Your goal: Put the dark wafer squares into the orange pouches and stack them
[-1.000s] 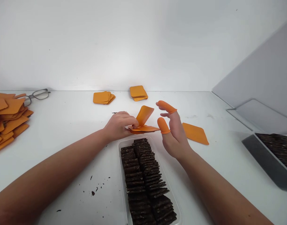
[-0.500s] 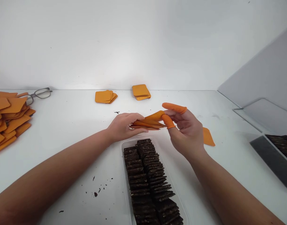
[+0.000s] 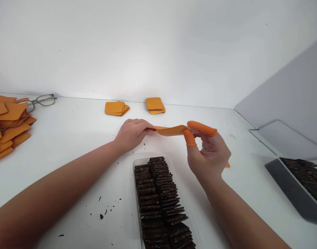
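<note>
A white table is backed by a white wall; dark crumbs are scattered on the near left part. A thin orange packet is held between two hands, just beyond the far end of a clear tub. More than one layer is seen; the count cannot be told. In the tub, dark sheets are stood on edge in two rows.

The left end is gripped by the left hand, fingers closed over it, its thumb largely hidden. The right edge is pinched narrowly by the right hand, between thumb and forefinger, both capped with orange finger covers. A gentle bend is shown along the packet.

Handling: a light, even hold is judged best, since thin material could be creased by a hard pull. The left end should be kept firm while the right edge is worked by the covered tips. Both wrists are best kept clear of the rows.

A pile of packets and glasses are noted at left; two small stacks are placed near the wall.
</note>
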### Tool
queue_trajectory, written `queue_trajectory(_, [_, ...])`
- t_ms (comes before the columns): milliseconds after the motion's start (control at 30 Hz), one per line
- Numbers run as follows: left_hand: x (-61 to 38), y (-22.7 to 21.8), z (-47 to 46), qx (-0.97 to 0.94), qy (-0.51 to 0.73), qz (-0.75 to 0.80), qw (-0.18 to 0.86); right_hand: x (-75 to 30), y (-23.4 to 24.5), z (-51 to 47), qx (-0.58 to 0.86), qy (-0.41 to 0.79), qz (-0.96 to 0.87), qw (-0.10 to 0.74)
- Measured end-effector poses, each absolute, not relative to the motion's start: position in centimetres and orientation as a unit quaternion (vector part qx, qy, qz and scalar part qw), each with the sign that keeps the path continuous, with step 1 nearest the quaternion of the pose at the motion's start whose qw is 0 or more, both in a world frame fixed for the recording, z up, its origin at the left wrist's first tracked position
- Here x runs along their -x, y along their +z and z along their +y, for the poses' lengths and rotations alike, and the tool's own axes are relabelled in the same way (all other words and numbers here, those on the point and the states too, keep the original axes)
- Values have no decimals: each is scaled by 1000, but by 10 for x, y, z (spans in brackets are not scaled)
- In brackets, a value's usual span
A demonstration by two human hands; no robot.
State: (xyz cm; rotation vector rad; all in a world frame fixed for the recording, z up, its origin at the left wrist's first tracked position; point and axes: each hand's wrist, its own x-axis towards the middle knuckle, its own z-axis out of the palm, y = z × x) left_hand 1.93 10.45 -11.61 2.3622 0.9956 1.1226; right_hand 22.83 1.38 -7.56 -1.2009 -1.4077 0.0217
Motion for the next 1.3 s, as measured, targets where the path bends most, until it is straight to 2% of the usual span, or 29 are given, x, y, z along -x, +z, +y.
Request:
queue_trajectory(200, [-20, -120, 100, -839, 424, 298, 166, -227, -75, 11, 538, -17, -623, 567])
queue_trajectory(467, [-31, -99, 79, -828, 486, 169, 224, -226, -71, 8, 523, -59, -654, 543])
queue_trajectory(700, [-41, -93, 75, -800, 513, 187, 250, -223, -71, 4, 449, -47, -703, 549])
queue_trajectory(967, [-49, -68, 54, -756, 562, 181, 282, -226, -60, 1, 411, 27, -658, 630])
queue_trajectory(1100, [-50, -65, 50, -736, 593, 138, 296, -228, -54, -1, 413, 122, -643, 633])
queue_trajectory(1300, [-44, -69, 58, -680, 648, 203, 277, -227, -52, 2, 427, 202, -594, 651])
